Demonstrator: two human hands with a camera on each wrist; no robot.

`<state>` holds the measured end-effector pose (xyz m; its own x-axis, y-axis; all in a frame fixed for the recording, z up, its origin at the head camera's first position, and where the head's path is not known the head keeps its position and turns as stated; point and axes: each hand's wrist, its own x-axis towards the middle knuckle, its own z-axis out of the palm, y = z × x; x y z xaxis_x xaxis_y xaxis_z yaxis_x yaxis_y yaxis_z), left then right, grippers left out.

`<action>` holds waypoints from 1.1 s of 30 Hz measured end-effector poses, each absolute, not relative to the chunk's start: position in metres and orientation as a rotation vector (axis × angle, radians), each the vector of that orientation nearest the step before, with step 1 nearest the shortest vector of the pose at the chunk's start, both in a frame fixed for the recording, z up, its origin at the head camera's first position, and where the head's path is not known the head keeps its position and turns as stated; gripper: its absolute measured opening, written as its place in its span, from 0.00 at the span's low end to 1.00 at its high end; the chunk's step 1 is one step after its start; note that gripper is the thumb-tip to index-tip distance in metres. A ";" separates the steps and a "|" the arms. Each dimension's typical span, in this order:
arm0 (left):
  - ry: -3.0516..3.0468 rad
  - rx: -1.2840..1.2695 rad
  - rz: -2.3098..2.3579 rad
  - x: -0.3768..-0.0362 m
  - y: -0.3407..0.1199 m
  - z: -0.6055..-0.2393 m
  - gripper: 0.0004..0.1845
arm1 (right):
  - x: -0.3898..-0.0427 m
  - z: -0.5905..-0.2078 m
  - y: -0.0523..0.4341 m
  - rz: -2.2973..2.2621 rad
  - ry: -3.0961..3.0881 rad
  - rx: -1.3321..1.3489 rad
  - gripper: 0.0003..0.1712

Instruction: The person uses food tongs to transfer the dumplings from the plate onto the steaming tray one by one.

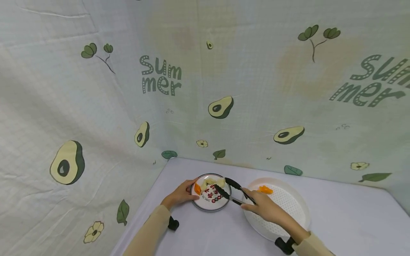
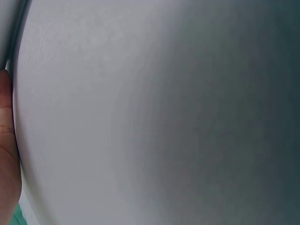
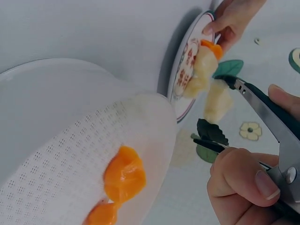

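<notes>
"Why was the left hand point(image 1: 180, 193) on the plate point(image 1: 201, 202)?"

"To steady it, I'd judge. Thumb and fingers gripped the rim at its left."

"And the right hand point(image 1: 266, 206)?"

"It grasped the tongs point(image 1: 234, 184), arms spread, tips over the plate's far right. That probably allowed reach from the side. A pale piece point(image 3: 218, 102) showed between the tips; whether they clamped it, I couldn't tell."

"What else was on the plate?"

"More pale pieces point(image 1: 208, 182), and an orange piece point(image 1: 197, 188) near the left hand."

"And around it?"

"The tray point(image 1: 291, 201), just right of the plate, with orange lumps point(image 1: 265, 190) near its far-left edge. A cloth point(image 1: 256, 78) hung behind."

"What stood in the way?"

"The tray's raised wall, between lumps and plate. The right hand also covered part of the tray."
</notes>
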<state>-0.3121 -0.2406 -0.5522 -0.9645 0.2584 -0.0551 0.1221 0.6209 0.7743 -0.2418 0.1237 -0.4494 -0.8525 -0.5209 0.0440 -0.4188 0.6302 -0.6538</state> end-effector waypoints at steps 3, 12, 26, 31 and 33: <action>2.678 0.299 1.258 -0.313 -0.241 -0.555 0.46 | -0.238 -0.447 0.132 -1.035 2.711 -0.797 0.41; 2.681 0.289 1.263 -0.312 -0.241 -0.556 0.46 | -0.221 -0.438 0.161 -1.059 2.719 -0.842 0.43; 2.690 0.262 1.237 -0.314 -0.240 -0.558 0.46 | -0.195 -0.438 0.212 -1.010 2.836 -0.730 0.41; 2.685 0.279 1.257 -0.312 -0.239 -0.556 0.46 | -0.191 -0.445 0.226 -0.977 2.838 -0.672 0.41; 2.674 0.281 1.280 -0.311 -0.238 -0.555 0.46 | -0.190 -0.448 0.231 -0.967 2.834 -0.640 0.42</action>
